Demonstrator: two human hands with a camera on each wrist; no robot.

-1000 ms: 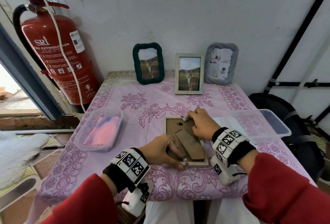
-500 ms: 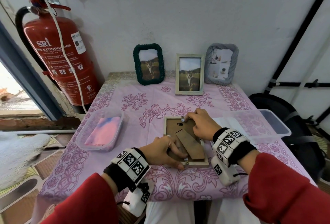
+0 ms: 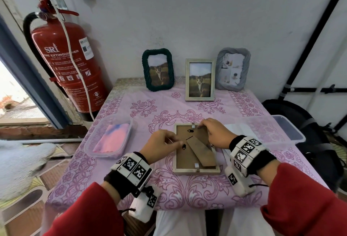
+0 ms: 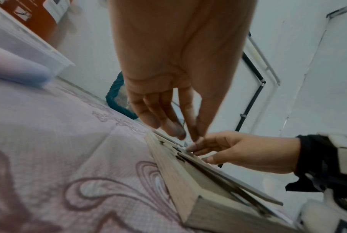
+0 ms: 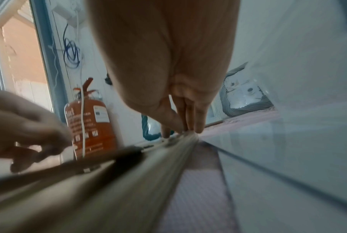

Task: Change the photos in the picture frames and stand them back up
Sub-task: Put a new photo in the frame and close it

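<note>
A light wooden picture frame lies face down on the pink tablecloth, brown backing and folded stand upward. My right hand rests its straight fingertips on the backing at the small metal clip on the top edge; the left wrist view shows this right hand too. My left hand hovers over the frame's left side. Its thumb and forefinger meet just above a black turn clip, and I cannot tell if they hold it. Green, wooden and grey frames stand at the back.
A clear tub with pink-blue prints sits left of the frame, and another clear tub sits at the right. A red fire extinguisher hangs beyond the left edge. A black bag lies past the right edge. The wall is close behind.
My left hand has left the bottom of the backing and moved up to the frame's left side. The right hand stays at the top clip. The frame has not moved.
</note>
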